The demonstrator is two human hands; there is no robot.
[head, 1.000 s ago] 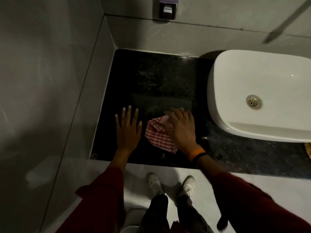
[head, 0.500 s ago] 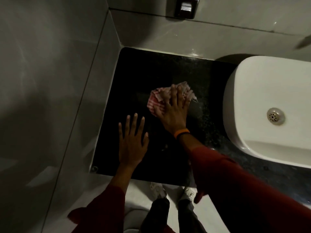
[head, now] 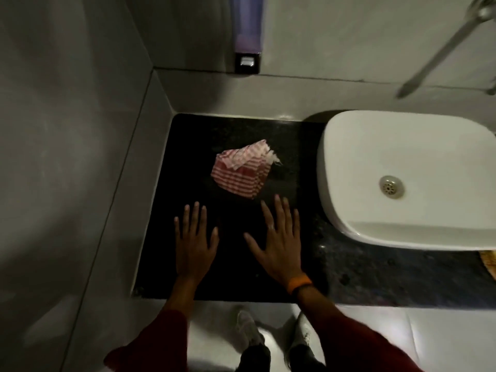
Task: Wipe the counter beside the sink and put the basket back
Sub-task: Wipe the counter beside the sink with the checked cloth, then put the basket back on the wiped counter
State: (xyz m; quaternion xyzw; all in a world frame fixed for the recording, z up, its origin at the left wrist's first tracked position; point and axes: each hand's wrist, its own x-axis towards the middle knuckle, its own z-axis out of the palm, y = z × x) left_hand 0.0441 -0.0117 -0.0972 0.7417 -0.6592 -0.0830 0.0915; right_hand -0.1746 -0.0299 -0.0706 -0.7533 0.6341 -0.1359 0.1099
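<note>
A folded red-and-white checked cloth [head: 243,170] lies alone on the black stone counter [head: 193,140], left of the white sink [head: 375,146]. My left hand [head: 194,240] rests flat on the counter near its front edge, fingers spread, holding nothing. My right hand [head: 279,240] lies flat beside it, just below the cloth and apart from it, also with nothing in it. At the far right edge, a sliver of a woven basket [head: 489,264] shows on the counter past the sink's front corner; most of it is out of frame.
Grey tiled walls close the counter on the left and at the back. A soap dispenser [head: 247,36] hangs on the back wall. A metal tap spout [head: 442,49] reaches over the sink. My shoes [head: 249,331] stand on the pale floor below the counter edge.
My right hand has let go of the cloth and drawn back toward me. The cloth stays at the middle of the counter. My left hand has kept its place.
</note>
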